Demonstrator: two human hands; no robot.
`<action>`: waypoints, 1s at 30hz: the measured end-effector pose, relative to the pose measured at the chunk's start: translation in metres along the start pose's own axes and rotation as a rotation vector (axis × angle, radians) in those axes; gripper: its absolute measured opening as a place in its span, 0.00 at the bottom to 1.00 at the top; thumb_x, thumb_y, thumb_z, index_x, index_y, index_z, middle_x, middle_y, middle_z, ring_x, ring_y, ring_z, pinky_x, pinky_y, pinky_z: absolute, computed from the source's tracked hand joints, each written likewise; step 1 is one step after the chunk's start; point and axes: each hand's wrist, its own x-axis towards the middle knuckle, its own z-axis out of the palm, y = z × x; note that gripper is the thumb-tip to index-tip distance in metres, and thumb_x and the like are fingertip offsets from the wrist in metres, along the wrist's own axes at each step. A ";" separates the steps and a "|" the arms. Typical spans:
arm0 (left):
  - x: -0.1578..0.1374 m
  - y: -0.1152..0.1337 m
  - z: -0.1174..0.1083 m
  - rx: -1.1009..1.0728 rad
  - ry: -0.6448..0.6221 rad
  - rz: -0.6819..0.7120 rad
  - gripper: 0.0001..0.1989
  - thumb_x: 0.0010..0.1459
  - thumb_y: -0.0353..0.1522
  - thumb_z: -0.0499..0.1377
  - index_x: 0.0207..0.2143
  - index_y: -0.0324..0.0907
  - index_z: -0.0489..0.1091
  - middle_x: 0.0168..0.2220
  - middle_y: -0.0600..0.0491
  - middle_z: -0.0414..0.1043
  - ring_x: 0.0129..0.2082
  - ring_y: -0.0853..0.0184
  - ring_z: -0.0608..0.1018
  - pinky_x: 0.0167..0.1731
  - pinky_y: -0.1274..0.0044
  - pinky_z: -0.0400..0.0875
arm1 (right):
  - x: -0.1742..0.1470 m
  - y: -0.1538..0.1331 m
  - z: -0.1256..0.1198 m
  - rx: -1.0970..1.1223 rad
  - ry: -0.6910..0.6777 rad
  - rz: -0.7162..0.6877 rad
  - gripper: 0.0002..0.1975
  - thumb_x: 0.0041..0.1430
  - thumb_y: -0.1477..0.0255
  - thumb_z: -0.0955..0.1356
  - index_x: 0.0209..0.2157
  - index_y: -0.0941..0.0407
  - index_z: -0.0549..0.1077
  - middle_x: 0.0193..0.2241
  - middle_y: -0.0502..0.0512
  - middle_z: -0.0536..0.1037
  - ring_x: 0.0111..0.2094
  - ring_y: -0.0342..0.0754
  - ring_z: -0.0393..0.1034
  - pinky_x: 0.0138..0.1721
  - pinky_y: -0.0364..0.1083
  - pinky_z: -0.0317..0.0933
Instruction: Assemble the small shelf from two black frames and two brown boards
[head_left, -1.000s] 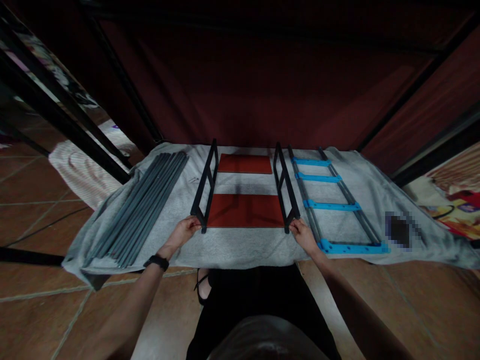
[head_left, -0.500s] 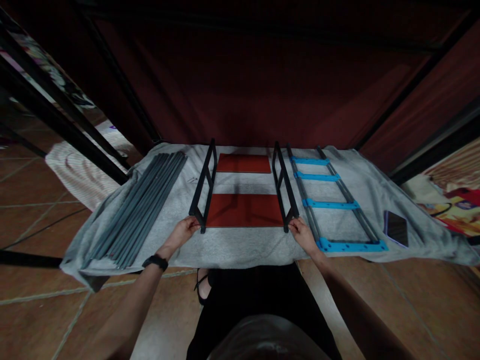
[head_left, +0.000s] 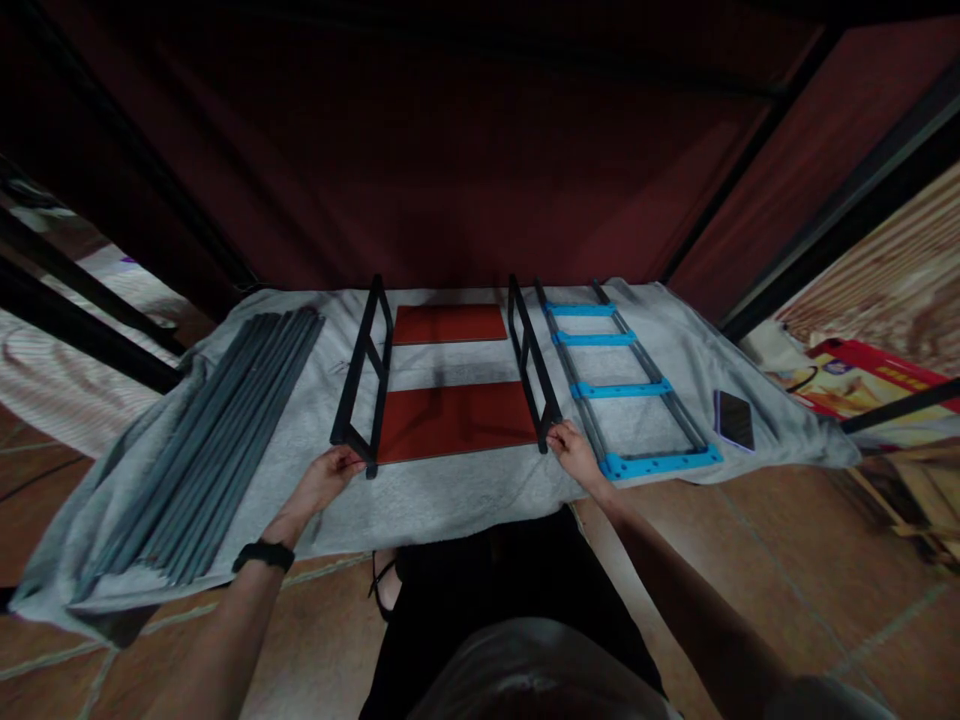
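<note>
Two black ladder-like frames stand on a grey cloth, one on each side of two reddish-brown boards. My left hand is closed on the near end of the left black frame, fingers pinched at its lower corner. At the matching corner of the right black frame, my right hand has its fingers closed. The larger board lies at the front and the smaller board behind it, both flat. Whether the boards are joined to the frames I cannot tell.
Several grey tubes lie at the left of the grey cloth. On the right are a blue-and-grey rack and a phone. Dark red panels and black bars enclose the back and sides. A colourful box lies far right.
The view has swung to the right, so everything on the cloth appears farther left. Both hands keep their place at the near ends of the black frames.
</note>
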 end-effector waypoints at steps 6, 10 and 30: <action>-0.007 0.007 -0.004 0.090 0.021 -0.009 0.28 0.40 0.57 0.65 0.28 0.42 0.74 0.30 0.50 0.75 0.32 0.61 0.75 0.37 0.70 0.71 | -0.001 0.003 0.000 0.024 -0.008 0.006 0.03 0.61 0.71 0.66 0.34 0.52 0.73 0.34 0.54 0.70 0.36 0.51 0.68 0.40 0.50 0.66; -0.004 0.005 -0.004 0.135 0.044 -0.023 0.26 0.40 0.56 0.65 0.27 0.43 0.74 0.28 0.50 0.75 0.31 0.61 0.76 0.35 0.70 0.72 | 0.000 0.002 0.001 0.017 -0.007 0.007 0.04 0.62 0.71 0.66 0.33 0.52 0.72 0.34 0.54 0.70 0.37 0.51 0.68 0.41 0.50 0.66; -0.009 0.014 -0.005 0.229 0.000 0.100 0.17 0.48 0.47 0.62 0.25 0.42 0.75 0.30 0.47 0.75 0.32 0.60 0.76 0.39 0.68 0.73 | -0.002 -0.006 -0.002 0.021 -0.004 0.025 0.06 0.63 0.68 0.66 0.32 0.52 0.74 0.34 0.55 0.71 0.37 0.51 0.69 0.42 0.50 0.67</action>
